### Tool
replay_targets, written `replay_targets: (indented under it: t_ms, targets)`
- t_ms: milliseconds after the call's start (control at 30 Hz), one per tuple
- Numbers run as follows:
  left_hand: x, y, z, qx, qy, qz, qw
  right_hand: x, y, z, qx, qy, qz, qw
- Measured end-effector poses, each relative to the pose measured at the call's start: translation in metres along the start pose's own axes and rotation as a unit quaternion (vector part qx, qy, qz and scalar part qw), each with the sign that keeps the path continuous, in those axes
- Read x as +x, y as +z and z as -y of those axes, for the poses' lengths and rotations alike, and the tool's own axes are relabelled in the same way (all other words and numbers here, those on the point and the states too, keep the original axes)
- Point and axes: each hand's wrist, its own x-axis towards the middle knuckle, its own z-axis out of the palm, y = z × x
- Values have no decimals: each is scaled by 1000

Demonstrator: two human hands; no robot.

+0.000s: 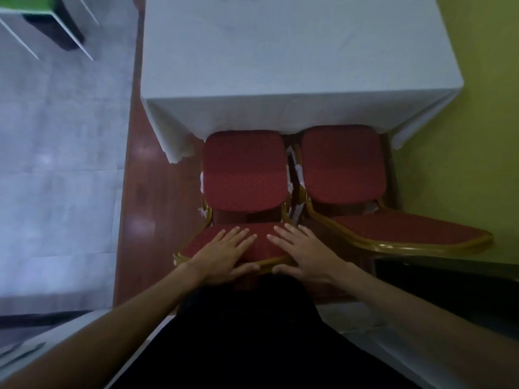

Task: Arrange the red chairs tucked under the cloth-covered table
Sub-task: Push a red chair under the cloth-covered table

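Two red padded chairs with gold frames face a table draped in white cloth (295,51). The left chair (244,175) has its seat front just under the hanging cloth edge. Both my hands grip the top of its backrest: my left hand (224,251) and my right hand (303,251) lie with fingers over the red padding and thumbs behind the gold rim. The right chair (342,164) stands beside it, its backrest (407,234) angled slightly to the right, untouched.
A yellow-green wall (477,136) runs close along the right. Reddish wooden floor (146,197) lies under the chairs, grey carpet (56,164) to the left. White table legs and a dark object (56,35) stand at the far left. A dark box (449,282) sits behind the right chair.
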Motion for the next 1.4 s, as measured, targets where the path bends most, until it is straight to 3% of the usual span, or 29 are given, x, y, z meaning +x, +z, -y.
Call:
replay_targets:
  t_ms: [167, 433, 733, 1000, 1300, 1400]
  targets:
    - [-25, 15, 55, -26, 77, 19, 996, 31, 15, 61, 42, 61, 17, 997]
    - [-40, 10, 145, 17, 106, 35, 994, 79, 6, 124, 73, 205, 8, 976]
    - [-33, -25, 241, 45, 106, 1, 993, 189, -20, 135, 68, 243, -8, 968]
    - [-20, -123, 340, 104, 75, -33, 991, 312, -107, 138, 117, 286, -44, 950]
    - [40, -276, 459, 184, 70, -110, 974, 459, -232, 84, 115, 296, -135, 939]
    - [58, -323, 501, 206, 58, -100, 972, 506, -271, 68, 108, 302, -125, 939]
